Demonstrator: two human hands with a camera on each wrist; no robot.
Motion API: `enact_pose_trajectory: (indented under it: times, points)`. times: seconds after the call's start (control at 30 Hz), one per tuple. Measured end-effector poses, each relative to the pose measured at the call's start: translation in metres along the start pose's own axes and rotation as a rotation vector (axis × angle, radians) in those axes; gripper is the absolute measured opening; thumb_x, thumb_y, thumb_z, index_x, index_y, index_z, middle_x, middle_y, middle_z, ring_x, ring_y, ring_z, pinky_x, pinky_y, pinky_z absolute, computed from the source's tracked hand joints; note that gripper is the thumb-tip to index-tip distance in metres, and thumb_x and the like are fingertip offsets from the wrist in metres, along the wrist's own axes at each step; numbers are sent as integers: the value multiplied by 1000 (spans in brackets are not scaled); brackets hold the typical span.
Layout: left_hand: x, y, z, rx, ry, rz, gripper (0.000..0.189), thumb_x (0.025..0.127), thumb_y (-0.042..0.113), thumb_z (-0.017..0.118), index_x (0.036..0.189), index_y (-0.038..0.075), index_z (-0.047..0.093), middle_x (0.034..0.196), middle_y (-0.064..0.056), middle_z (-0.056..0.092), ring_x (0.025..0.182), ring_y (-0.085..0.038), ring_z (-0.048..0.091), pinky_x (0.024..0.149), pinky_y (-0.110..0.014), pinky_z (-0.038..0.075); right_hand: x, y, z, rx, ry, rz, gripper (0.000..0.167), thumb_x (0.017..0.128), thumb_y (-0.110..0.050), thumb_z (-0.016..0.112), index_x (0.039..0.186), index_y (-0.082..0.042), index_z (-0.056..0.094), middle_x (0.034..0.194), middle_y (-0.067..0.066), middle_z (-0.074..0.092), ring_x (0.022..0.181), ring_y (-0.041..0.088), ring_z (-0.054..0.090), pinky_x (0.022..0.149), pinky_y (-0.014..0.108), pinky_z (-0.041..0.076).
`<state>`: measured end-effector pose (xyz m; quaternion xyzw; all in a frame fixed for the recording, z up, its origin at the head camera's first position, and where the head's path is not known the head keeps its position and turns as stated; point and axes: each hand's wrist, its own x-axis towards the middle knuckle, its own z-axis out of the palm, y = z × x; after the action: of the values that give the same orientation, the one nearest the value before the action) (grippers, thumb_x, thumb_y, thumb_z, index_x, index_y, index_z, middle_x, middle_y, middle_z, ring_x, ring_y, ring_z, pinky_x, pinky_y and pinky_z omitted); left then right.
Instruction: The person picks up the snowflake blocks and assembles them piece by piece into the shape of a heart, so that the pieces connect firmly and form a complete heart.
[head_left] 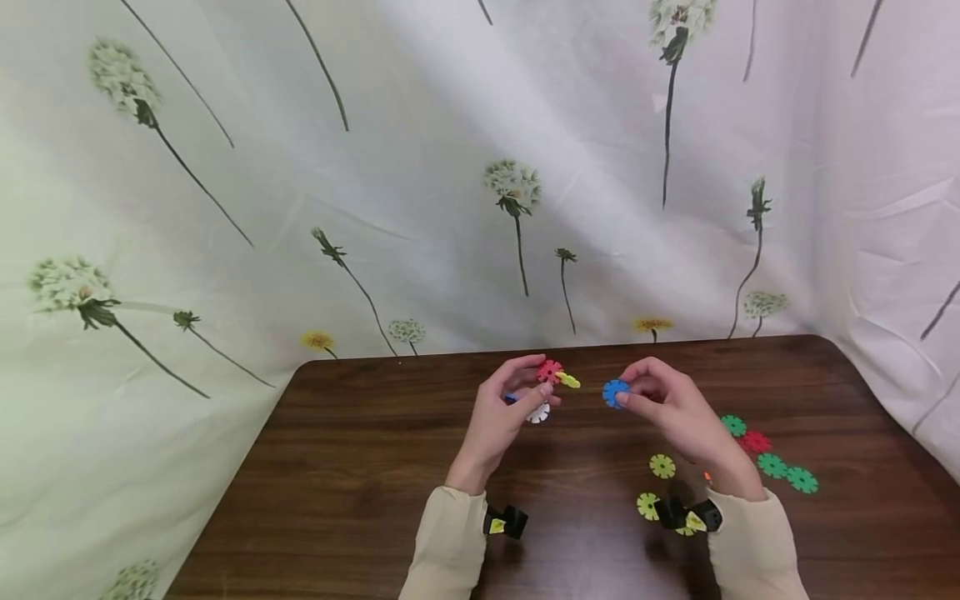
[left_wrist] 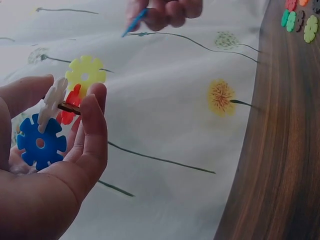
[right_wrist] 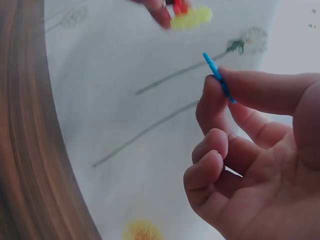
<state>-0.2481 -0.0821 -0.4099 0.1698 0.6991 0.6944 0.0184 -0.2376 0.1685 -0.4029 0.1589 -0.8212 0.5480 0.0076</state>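
Note:
My left hand (head_left: pixel 498 417) grips a cluster of joined notched plastic discs over the far part of the table. In the left wrist view the cluster shows a white disc (left_wrist: pixel 51 102), a blue disc (left_wrist: pixel 41 145), a red disc (left_wrist: pixel 67 118) and a yellow disc (left_wrist: pixel 92 67). A dark brownish piece (left_wrist: pixel 69 107) shows between the white disc and the fingers. To the right, my right hand (head_left: pixel 678 412) pinches a single blue disc (head_left: pixel 613 393) between thumb and index finger. That disc is seen edge-on in the right wrist view, apart from the cluster.
On the dark wooden table (head_left: pixel 360 467), several loose discs lie to the right: green discs (head_left: pixel 772 465), a red disc (head_left: pixel 755 442) and yellow-green discs (head_left: pixel 662 466), some partly hidden by the right wrist camera (head_left: pixel 686 512). A dandelion-print cloth (head_left: pixel 435 208) hangs behind the far edge.

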Motion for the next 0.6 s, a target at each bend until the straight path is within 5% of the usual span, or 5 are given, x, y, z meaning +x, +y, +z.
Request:
enact_pose_trajectory:
  times: [0.3, 0.6]
  points:
    - [-1, 2, 0, 3, 11, 3, 41, 92, 23, 66, 130, 14, 56, 116, -17, 66, 90, -23, 72, 86, -27, 57, 1, -16, 17, 31, 67, -20, 22, 91, -18, 67, 108, -6, 58, 88, 10, 70, 76, 18, 56, 67, 26, 48]
    - [-2, 4, 2, -25, -12, 3, 37, 92, 20, 66, 127, 12, 59, 121, -16, 64, 97, -40, 68, 86, -29, 57, 4, -12, 20, 13, 91, -44, 21, 92, -17, 66, 108, -5, 59, 89, 10, 71, 76, 16, 57, 66, 25, 49]
